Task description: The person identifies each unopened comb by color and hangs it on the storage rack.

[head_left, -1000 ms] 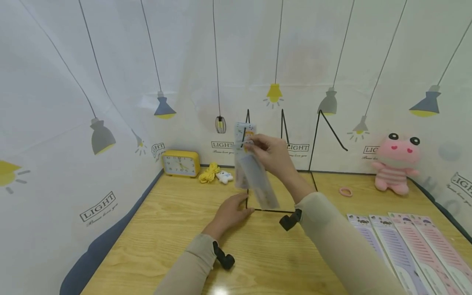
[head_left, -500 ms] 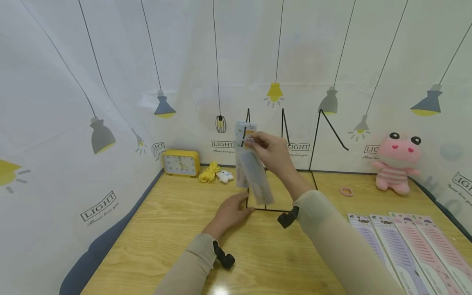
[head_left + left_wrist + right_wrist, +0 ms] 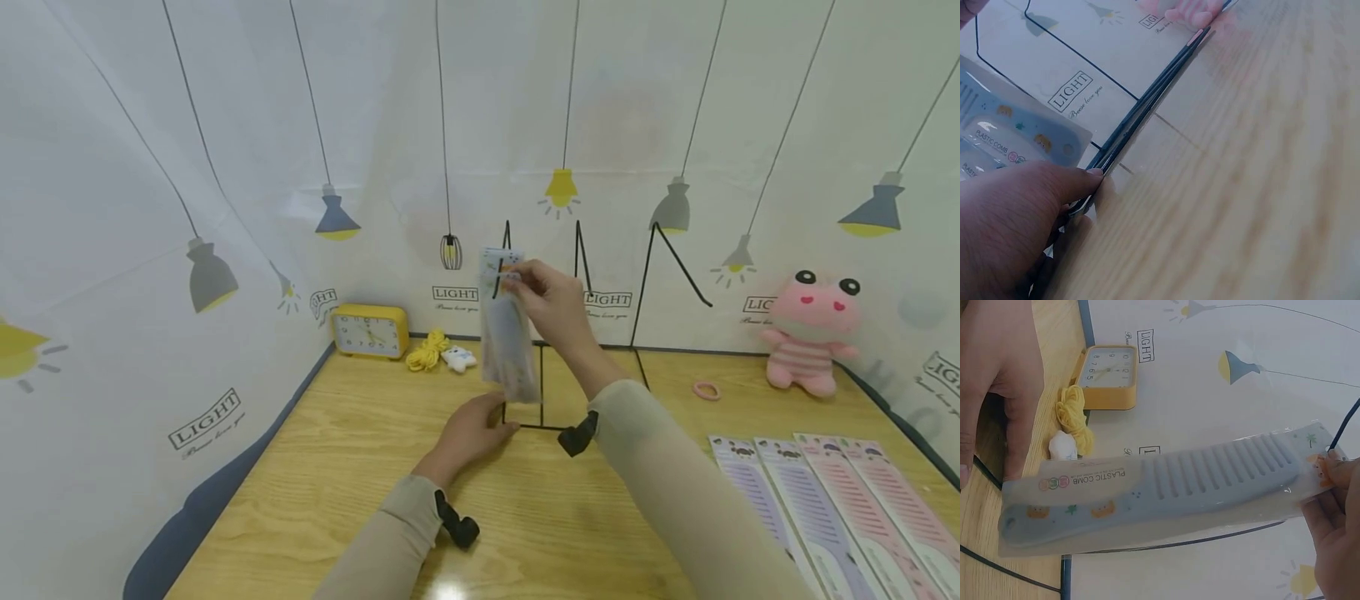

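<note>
Fingers of the left hand (image 3: 467,433) are gripping the black rack (image 3: 1149,106) low down. At its leftmost prong (image 3: 497,285), a packaged comb (image 3: 1172,490) is being pinched near its top by the right hand's fingers (image 3: 1327,515); releasing before the prong is fully engaging would be risking a drop.
</note>
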Available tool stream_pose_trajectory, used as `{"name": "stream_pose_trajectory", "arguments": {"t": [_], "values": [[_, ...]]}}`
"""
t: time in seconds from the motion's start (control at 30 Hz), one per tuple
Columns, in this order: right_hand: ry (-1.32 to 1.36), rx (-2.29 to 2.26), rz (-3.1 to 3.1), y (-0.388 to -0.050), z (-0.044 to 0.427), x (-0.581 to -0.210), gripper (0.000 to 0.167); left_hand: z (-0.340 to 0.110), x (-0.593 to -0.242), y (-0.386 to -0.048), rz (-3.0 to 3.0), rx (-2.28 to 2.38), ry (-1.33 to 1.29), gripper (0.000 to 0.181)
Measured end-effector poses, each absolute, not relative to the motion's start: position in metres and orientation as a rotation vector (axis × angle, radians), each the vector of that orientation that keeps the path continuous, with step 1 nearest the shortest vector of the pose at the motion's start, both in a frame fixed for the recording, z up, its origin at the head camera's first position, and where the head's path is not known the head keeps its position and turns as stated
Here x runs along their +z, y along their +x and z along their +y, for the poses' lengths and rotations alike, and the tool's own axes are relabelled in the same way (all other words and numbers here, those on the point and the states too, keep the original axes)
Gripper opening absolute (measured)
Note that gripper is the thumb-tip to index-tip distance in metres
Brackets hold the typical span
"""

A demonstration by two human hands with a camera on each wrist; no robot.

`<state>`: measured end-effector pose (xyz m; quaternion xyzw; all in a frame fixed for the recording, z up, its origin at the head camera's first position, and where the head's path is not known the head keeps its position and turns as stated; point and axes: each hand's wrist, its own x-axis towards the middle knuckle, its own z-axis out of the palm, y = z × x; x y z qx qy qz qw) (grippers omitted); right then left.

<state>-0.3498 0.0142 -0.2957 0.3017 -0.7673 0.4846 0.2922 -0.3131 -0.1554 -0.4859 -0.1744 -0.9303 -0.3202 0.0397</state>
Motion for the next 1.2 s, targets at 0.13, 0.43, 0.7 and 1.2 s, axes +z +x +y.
{"name": "stream_pose_trajectory", "arguments": {"t": [0.13, 0.43, 0.7, 1.2], "values": [[0.757, 1.276, -2.032, -0.355, 0.011, -0.297, 0.012, -0.156, -0.485, -0.314, -2.834, -0.974, -0.567, 0.058], [0.672, 1.263, -2.003, -0.37, 0.005, -0.296, 0.013, -0.156, -0.485, -0.316, -2.849, -0.928, -0.554, 0.06], [0.625, 1.311, -2.017, -0.38, 0.001, -0.299, 0.014, -0.156, -0.485, -0.315, -2.857, -0.933, -0.534, 0.06], [0.607, 1.344, -2.026, -0.383, 0.001, -0.304, 0.02, -0.156, -0.485, -0.313, -2.859, -0.929, -0.517, 0.059]]}}
